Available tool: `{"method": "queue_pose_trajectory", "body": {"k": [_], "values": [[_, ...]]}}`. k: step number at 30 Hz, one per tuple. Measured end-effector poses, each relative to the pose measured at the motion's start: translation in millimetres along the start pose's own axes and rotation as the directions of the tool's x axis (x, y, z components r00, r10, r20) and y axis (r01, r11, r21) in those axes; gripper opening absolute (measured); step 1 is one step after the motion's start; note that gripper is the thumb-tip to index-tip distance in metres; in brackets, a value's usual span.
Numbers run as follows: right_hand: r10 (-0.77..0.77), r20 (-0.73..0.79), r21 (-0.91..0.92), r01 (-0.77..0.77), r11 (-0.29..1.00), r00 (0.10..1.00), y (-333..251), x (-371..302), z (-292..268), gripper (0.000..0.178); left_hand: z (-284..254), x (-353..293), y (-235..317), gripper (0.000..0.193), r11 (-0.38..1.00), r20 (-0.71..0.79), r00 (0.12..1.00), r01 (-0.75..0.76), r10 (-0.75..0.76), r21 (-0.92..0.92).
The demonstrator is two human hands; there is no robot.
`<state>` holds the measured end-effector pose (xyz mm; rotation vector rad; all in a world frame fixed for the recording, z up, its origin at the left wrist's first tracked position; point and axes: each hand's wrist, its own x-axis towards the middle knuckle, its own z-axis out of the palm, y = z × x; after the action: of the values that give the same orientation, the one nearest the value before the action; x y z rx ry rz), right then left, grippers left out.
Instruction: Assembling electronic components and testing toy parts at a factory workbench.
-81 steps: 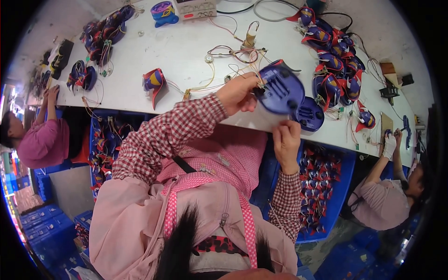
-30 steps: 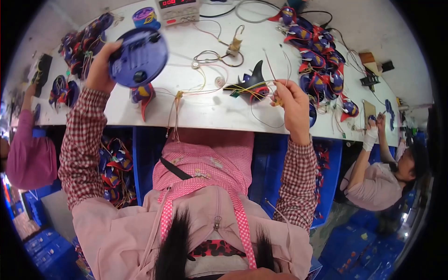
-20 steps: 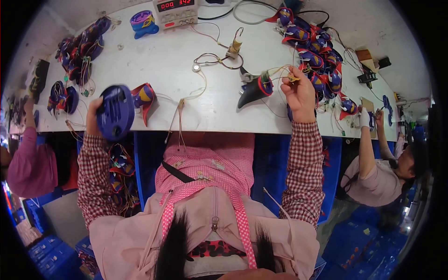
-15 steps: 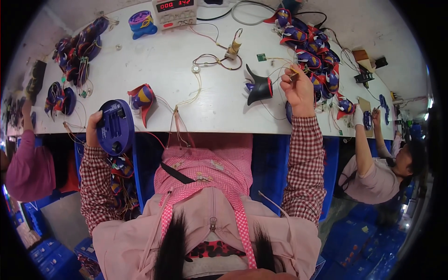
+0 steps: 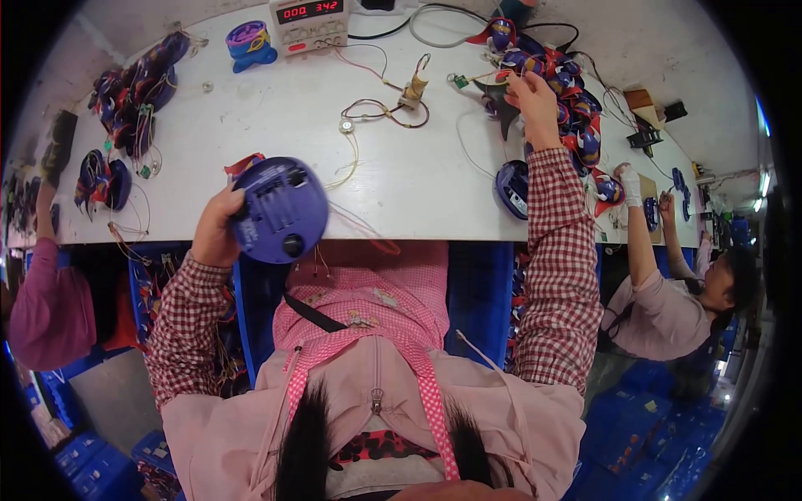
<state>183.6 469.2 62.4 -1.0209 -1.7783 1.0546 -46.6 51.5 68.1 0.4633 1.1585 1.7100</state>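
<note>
My left hand (image 5: pixel 219 224) grips a round dark-blue plastic base (image 5: pixel 292 204) by its left edge, its slotted battery side facing up. Behind it a red toy piece (image 5: pixel 244 164) is partly hidden. My right hand (image 5: pixel 536 107) is at the far right, fingertips pinched on thin wires beside the toy pile. These wires run to a small green circuit board (image 5: pixel 458 81). Just below the fingertips is a black horned toy part (image 5: pixel 501 107), partly covered. A white wire loops down toward a blue oval base (image 5: pixel 512 190) lying near my right forearm.
A power supply (image 5: pixel 309 25) and a blue-purple tub (image 5: pixel 251 46) stand at the back. Cables and a wrapped coil-like piece (image 5: pixel 413 90) lie mid-table. Toy parts pile up left (image 5: pixel 125 92) and right (image 5: pixel 585 108). Co-workers sit on both sides; blue bins are under the table edge.
My left hand has brought the base rightward, over the table edge. My right hand has moved away from me to the pile; the black horned part and circuit board have shifted with it.
</note>
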Motion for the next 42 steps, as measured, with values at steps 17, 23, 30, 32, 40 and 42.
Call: {"method": "queue_pose_trajectory", "body": {"k": [17, 23, 30, 32, 40, 42], "values": [[-0.428, 0.356, -0.878, 0.454, 0.151, 0.831, 21.9, -133.2, -31.7, 0.032, 56.9, 10.0, -64.0, 0.048, 0.964, -0.002, 0.981, 0.189, -0.192, 0.188], [-0.405, 0.510, -0.190, 0.559, 0.807, 0.758, -76.0, -169.4, 24.4, 0.036, 66.3, 26.2, -73.6, 0.048, 0.951, 0.111, 0.973, 0.167, -0.201, 0.260], [-0.001, 0.737, 0.035, -0.037, 0.999, 0.676, -63.5, -171.1, 46.2, 0.027, 68.8, 10.8, -68.4, 0.048, 0.955, 0.208, 0.957, 0.143, -0.200, 0.259], [0.000, 0.753, 0.099, -0.113, 0.989, 0.658, -59.9, -171.8, 38.2, 0.025, 57.7, -5.8, -65.5, 0.047, 0.961, 0.186, 0.968, 0.121, -0.170, 0.248], [0.345, 0.546, 0.525, -0.633, 0.569, 0.763, -10.3, -184.2, 4.5, 0.013, -42.3, -11.2, -12.9, 0.092, -0.112, 0.282, 0.785, -0.266, 0.552, 0.958], [0.414, 0.455, 0.614, -0.615, 0.496, 0.788, -2.8, -187.4, 11.1, 0.015, -62.9, 8.5, -12.4, 0.097, -0.200, 0.325, 0.791, -0.257, 0.518, 0.946]]}}
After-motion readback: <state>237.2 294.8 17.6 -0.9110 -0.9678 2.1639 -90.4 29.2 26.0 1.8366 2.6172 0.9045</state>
